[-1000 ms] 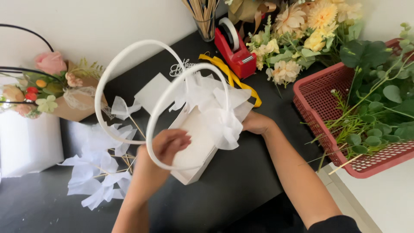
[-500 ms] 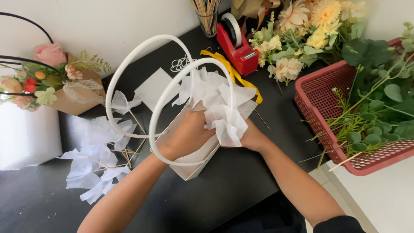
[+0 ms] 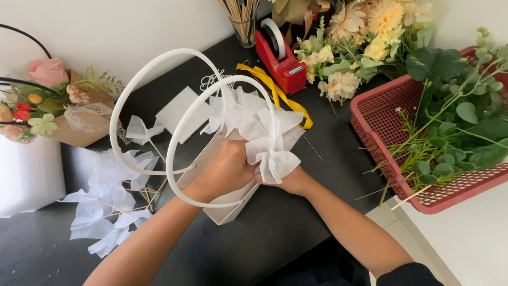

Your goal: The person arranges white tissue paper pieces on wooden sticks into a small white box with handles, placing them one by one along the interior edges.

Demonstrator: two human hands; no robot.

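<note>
Now, left hand (image 3: 228, 168) closed over the bag (image 3: 222, 204) mouth, fingers curled into the white tissue (image 3: 254, 119); right hand (image 3: 288, 180) pinching a gathered tuft of that tissue at the bag's near corner. Bag lying tilted on the black table (image 3: 275, 238), its two white hoop handles (image 3: 138, 85) arching up and left, tissue frothing out of the top. Beside it to the left, loose tissue twists on sticks (image 3: 106, 212); further left, a small flower box (image 3: 63, 119). Behind, a red tape dispenser (image 3: 280, 58), a yellow ribbon (image 3: 275, 90), a cup of sticks (image 3: 244, 24) and cream flowers (image 3: 349, 53); at right, a red basket (image 3: 381, 106) of greenery. Best done, by the look of it, with a light touch: holding the bag steady with the left, easing the tuft in with the right rather than crushing it, keeping the frill spread evenly and clear of the hoops. Compared with a second ago: left hand moved up from the near hoop and front panel to the mouth, right hand brought round from the far side to meet it, both now bunched together; bag itself barely shifted.
</note>
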